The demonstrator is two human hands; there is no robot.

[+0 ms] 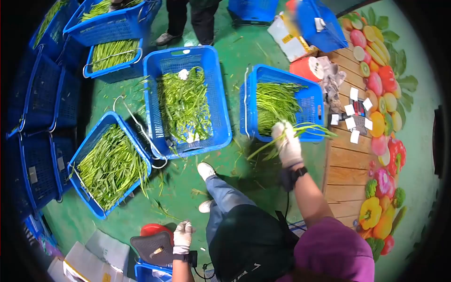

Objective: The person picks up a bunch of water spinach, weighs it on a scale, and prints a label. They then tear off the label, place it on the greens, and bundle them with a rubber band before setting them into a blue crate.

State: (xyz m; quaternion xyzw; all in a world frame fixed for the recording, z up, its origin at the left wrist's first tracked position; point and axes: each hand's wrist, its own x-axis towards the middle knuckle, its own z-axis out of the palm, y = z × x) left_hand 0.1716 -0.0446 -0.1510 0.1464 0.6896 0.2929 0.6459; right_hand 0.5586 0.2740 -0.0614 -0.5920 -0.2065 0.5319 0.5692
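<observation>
My right hand (287, 145), in a white glove, is closed around a small bunch of long green vegetable stalks (307, 128). It hovers at the near edge of a blue crate (317, 101) with stalks (275, 103) laid side by side in it. Lower down, my gloved left hand (183, 235) has its fingers curled in. A thin green stem (167, 214) runs up to those fingertips; I cannot tell whether they grip it. Beside that hand is a dark cushion (154, 246).
A large blue crate (221, 113) holds loose leafy greens, and a tilted one (101, 214) at left is heaped with them. Stacked crates (37, 164) line the left side. A person (195, 21) stands at the back. On the right is a wooden-plank surface (345, 171) with a fruit-and-vegetable picture.
</observation>
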